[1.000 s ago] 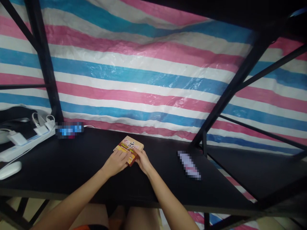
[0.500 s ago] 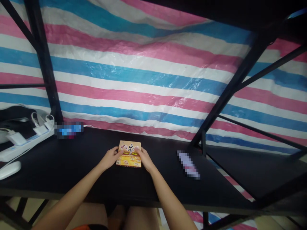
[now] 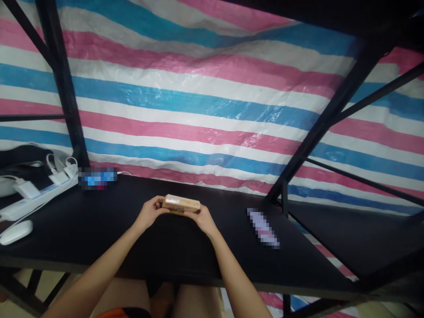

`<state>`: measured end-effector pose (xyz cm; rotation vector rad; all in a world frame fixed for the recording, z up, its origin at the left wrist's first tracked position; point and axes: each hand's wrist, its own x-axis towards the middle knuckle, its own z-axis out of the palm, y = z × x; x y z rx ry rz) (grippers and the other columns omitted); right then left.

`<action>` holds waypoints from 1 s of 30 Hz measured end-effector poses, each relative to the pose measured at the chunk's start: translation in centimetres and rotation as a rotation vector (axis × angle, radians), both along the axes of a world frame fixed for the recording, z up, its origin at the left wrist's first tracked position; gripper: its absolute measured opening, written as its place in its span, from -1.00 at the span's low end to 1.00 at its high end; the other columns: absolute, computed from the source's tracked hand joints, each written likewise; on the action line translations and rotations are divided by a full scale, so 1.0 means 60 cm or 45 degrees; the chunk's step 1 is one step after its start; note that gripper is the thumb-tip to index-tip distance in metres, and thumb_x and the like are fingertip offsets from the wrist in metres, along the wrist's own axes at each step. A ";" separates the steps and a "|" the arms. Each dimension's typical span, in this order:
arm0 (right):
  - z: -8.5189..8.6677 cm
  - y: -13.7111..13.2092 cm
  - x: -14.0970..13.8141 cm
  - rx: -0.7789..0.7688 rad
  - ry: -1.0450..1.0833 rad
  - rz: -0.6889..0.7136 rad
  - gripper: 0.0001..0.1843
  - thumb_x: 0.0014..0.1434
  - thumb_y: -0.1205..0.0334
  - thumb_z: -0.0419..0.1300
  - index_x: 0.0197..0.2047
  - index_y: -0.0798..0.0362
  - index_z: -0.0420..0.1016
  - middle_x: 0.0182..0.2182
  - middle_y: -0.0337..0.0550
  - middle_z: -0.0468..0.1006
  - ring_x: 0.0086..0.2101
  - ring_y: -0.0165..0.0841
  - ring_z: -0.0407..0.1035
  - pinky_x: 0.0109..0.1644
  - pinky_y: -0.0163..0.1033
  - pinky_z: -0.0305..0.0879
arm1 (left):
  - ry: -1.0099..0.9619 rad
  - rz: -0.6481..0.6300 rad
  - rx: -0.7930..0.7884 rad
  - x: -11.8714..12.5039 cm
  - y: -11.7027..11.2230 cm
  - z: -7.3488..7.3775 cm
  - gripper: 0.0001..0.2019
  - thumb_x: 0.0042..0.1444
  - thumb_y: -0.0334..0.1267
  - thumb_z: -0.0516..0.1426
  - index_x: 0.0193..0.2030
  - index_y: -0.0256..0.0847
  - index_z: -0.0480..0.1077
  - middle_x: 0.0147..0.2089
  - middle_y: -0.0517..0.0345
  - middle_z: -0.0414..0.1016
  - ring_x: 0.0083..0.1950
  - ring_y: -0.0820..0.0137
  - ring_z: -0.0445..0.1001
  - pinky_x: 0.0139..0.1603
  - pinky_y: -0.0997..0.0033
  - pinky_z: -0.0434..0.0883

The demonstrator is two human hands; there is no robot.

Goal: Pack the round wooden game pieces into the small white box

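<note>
Between my two hands is a small Chinese chess box (image 3: 182, 203), tan along the narrow side that faces up toward me. Its printed front is tipped away, with only a thin strip showing below. My left hand (image 3: 152, 211) grips the box's left end, thumb along the lower edge and fingers curled behind. On the right end, my right hand (image 3: 202, 217) holds it the same way, its fingers mostly hidden behind the box. The box is above the middle of the black table (image 3: 165, 251).
A white power strip (image 3: 43, 194) with plugged-in chargers and a white rounded device (image 3: 16, 232) lie at the left. Beside them is a blurred-out blue object (image 3: 98, 177). Another pixelated item (image 3: 263, 227) lies at the right. Black metal posts (image 3: 62, 88) and a striped sheet (image 3: 198, 97) stand behind.
The box has been tilted in both hands: its printed front faced me before, and now its narrow tan side does. My right hand has shifted slightly right.
</note>
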<state>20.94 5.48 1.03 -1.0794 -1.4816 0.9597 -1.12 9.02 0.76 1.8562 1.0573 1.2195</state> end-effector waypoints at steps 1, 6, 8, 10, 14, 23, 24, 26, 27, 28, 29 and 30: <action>0.003 -0.003 0.001 0.101 -0.035 -0.023 -0.62 -0.10 0.16 0.34 -0.15 -0.02 0.54 -0.12 -0.11 0.56 -0.06 -0.13 0.40 0.12 0.00 0.23 | 0.010 0.013 0.071 -0.003 0.000 0.000 -0.70 -0.12 -0.22 0.25 -0.19 -0.22 0.46 -0.29 0.09 0.59 -0.25 0.22 0.53 -0.22 0.27 0.42; 0.010 -0.021 0.002 0.468 -0.129 -0.086 -0.73 0.09 0.21 0.20 -0.11 -0.16 0.55 0.02 -0.19 0.46 0.14 -0.16 0.19 0.27 0.06 0.02 | 0.041 0.024 0.392 -0.015 -0.010 0.004 -0.86 0.02 -0.33 0.14 -0.27 -0.18 0.49 -0.04 -0.05 0.54 -0.05 0.19 0.45 0.00 0.13 0.30; 0.012 -0.030 0.000 0.511 -0.131 -0.098 -0.73 0.11 0.20 0.18 -0.10 -0.17 0.55 0.03 -0.21 0.46 0.17 -0.15 0.15 0.28 0.08 -0.01 | 0.096 0.052 0.617 -0.018 -0.015 0.007 -0.86 0.09 -0.36 0.09 -0.26 -0.20 0.48 -0.02 -0.10 0.54 -0.11 0.21 0.47 -0.07 0.14 0.32; 0.015 -0.037 -0.002 0.548 -0.109 -0.124 -0.75 0.10 0.21 0.20 -0.13 -0.17 0.56 0.00 -0.20 0.48 0.16 -0.15 0.17 0.28 0.08 0.01 | 0.166 0.095 0.857 -0.020 -0.020 0.011 -0.83 0.14 -0.38 0.05 -0.22 -0.20 0.46 -0.01 -0.13 0.54 -0.18 0.25 0.47 -0.16 0.19 0.35; 0.017 -0.034 -0.002 0.545 -0.112 -0.208 -0.68 0.05 0.19 0.25 -0.07 -0.13 0.52 0.00 -0.17 0.48 0.07 -0.14 0.28 0.22 -0.01 0.12 | 0.230 0.157 0.819 -0.014 -0.025 0.015 -0.80 0.20 -0.25 0.03 -0.13 -0.20 0.42 -0.07 -0.08 0.56 -0.19 0.28 0.48 -0.18 0.27 0.37; -0.014 0.006 0.007 -0.030 -0.446 -0.340 -0.63 0.06 -0.09 0.18 -0.26 0.03 0.56 -0.61 -0.19 0.54 -0.50 -0.27 0.43 -0.38 -0.26 0.28 | 0.631 0.169 -0.079 0.009 -0.027 0.014 -0.50 0.15 0.06 -0.04 0.06 -0.23 0.38 -0.53 0.14 0.51 -0.42 0.24 0.50 -0.43 0.44 0.26; -0.016 0.006 0.007 -0.028 -0.457 -0.358 -0.66 0.03 -0.09 0.20 -0.33 0.02 0.57 -0.63 -0.19 0.52 -0.52 -0.27 0.42 -0.38 -0.26 0.27 | 0.668 0.172 -0.082 0.009 -0.026 0.014 -0.53 0.15 0.06 -0.04 -0.02 -0.21 0.44 -0.52 0.10 0.51 -0.41 0.22 0.51 -0.43 0.44 0.25; -0.018 0.005 0.006 -0.021 -0.484 -0.399 -0.68 0.00 -0.09 0.22 -0.43 0.00 0.57 -0.66 -0.18 0.49 -0.53 -0.28 0.40 -0.37 -0.25 0.24 | 0.680 0.186 -0.069 0.010 -0.027 0.013 -0.57 0.14 0.04 -0.03 -0.09 -0.19 0.49 -0.50 0.06 0.51 -0.40 0.20 0.50 -0.44 0.43 0.22; -0.018 0.004 0.005 -0.018 -0.494 -0.413 -0.68 -0.01 -0.09 0.22 -0.46 0.00 0.57 -0.68 -0.18 0.47 -0.55 -0.28 0.39 -0.37 -0.25 0.23 | 0.678 0.193 -0.064 0.011 -0.027 0.014 -0.57 0.15 0.03 -0.03 -0.08 -0.19 0.48 -0.50 0.07 0.50 -0.41 0.21 0.49 -0.45 0.44 0.21; -0.017 0.003 0.003 -0.016 -0.500 -0.420 -0.67 -0.01 -0.10 0.22 -0.48 0.00 0.57 -0.70 -0.18 0.45 -0.57 -0.28 0.37 -0.39 -0.25 0.22 | 0.673 0.197 -0.061 0.012 -0.028 0.014 -0.57 0.15 0.03 -0.03 -0.07 -0.19 0.48 -0.53 0.10 0.48 -0.43 0.22 0.48 -0.46 0.44 0.19; -0.015 0.002 0.001 -0.013 -0.502 -0.424 -0.66 0.01 -0.10 0.20 -0.47 0.01 0.57 -0.71 -0.18 0.45 -0.59 -0.29 0.35 -0.41 -0.26 0.21 | 0.664 0.200 -0.058 0.013 -0.029 0.016 -0.57 0.16 0.02 -0.04 -0.05 -0.19 0.47 -0.56 0.14 0.45 -0.46 0.25 0.46 -0.48 0.45 0.18; -0.013 0.001 -0.001 -0.006 -0.501 -0.428 -0.63 0.03 -0.11 0.17 -0.44 0.01 0.58 -0.71 -0.18 0.45 -0.60 -0.30 0.34 -0.43 -0.26 0.20 | 0.653 0.203 -0.055 0.013 -0.030 0.018 -0.56 0.17 0.02 -0.06 -0.02 -0.18 0.45 -0.59 0.18 0.41 -0.49 0.28 0.44 -0.50 0.46 0.17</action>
